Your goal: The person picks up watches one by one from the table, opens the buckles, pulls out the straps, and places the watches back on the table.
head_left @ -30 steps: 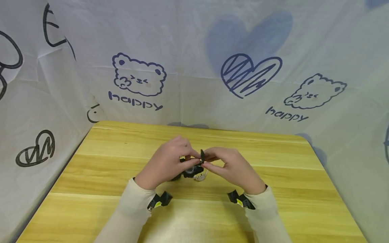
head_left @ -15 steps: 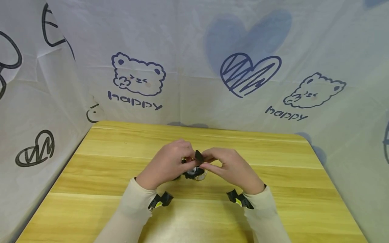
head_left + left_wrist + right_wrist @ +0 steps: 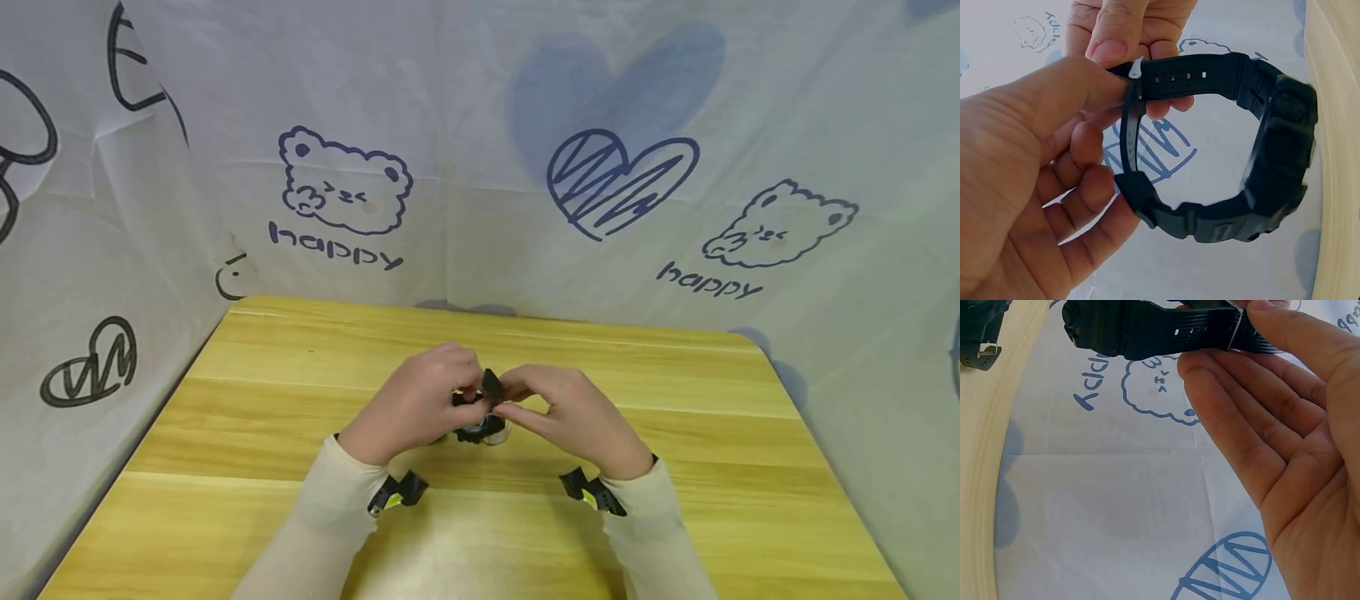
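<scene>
A black wristwatch (image 3: 1282, 147) hangs between my hands, its strap forming a closed loop with a silver buckle (image 3: 1137, 67). My left hand (image 3: 420, 400) pinches the strap beside the buckle with thumb and fingers. On the other side, my right hand (image 3: 577, 417) holds the strap, thumb on top and fingertips beneath in the right wrist view. The strap's free end (image 3: 492, 385) sticks up between the two hands in the head view. Fingers partly hide the buckle there. The watch case points down toward the table.
A wooden table (image 3: 675, 517) lies under both hands. A pale rounded thing (image 3: 498, 435) shows on it behind the watch, its kind unclear. Another black thing with a metal piece (image 3: 982, 337) is partly in the right wrist view. White printed cloth (image 3: 465, 167) hangs behind the table.
The strap's free end has tilted left from nearly upright, and the watch case has shifted slightly right. Both hands keep their hold and have barely moved.
</scene>
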Demonstrator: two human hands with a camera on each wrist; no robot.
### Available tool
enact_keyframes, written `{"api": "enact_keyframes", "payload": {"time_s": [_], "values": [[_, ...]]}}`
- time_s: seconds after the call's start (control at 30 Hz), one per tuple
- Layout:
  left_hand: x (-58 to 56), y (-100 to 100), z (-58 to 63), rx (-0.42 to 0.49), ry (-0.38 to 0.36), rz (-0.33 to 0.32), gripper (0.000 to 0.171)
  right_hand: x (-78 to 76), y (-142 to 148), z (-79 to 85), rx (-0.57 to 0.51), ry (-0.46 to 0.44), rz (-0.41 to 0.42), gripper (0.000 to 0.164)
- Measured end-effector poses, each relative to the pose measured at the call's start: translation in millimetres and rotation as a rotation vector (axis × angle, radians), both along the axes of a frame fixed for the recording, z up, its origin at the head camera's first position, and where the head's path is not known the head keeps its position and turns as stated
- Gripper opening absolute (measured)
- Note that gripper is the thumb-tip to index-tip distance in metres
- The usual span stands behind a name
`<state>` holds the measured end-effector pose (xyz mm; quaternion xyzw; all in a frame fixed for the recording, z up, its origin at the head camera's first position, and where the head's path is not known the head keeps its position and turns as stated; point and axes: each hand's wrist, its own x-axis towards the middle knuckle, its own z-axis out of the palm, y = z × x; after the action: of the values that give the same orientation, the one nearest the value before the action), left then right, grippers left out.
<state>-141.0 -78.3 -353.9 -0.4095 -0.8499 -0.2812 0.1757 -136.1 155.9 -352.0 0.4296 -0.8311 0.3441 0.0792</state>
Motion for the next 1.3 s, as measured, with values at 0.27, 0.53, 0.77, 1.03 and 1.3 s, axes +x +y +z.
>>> {"api": "enact_keyframes", "payload": {"time_s": [0.27, 0.53, 0.77, 1.03, 1.3], "values": [[-0.8, -0.8, 1.8, 0.042, 0.021, -0.01, 0.02, -0.2, -0.3, -0.4, -0.046, -0.005, 0.021, 0.022], [-2.7, -4.1, 1.1, 0.117, 0.011, -0.037, 0.01, -0.5, 1.5, 0.3, -0.058, 0.024, -0.006, 0.022], [-2.9, -7.7, 1.7, 0.085, -0.093, -0.038, 0.01, -2.7, 1.1, -1.4, -0.067, 0.063, 0.004, 0.022], [-0.1, -4.6, 3.5, 0.041, -0.287, -0.029, 0.011, -2.5, 2.4, -1.9, -0.052, 0.097, -0.004, 0.024], [1.3, -2.8, 2.9, 0.029, -0.405, -0.007, 0.009, -4.0, 2.2, -1.0, -0.042, 0.207, -0.044, 0.023]]}}
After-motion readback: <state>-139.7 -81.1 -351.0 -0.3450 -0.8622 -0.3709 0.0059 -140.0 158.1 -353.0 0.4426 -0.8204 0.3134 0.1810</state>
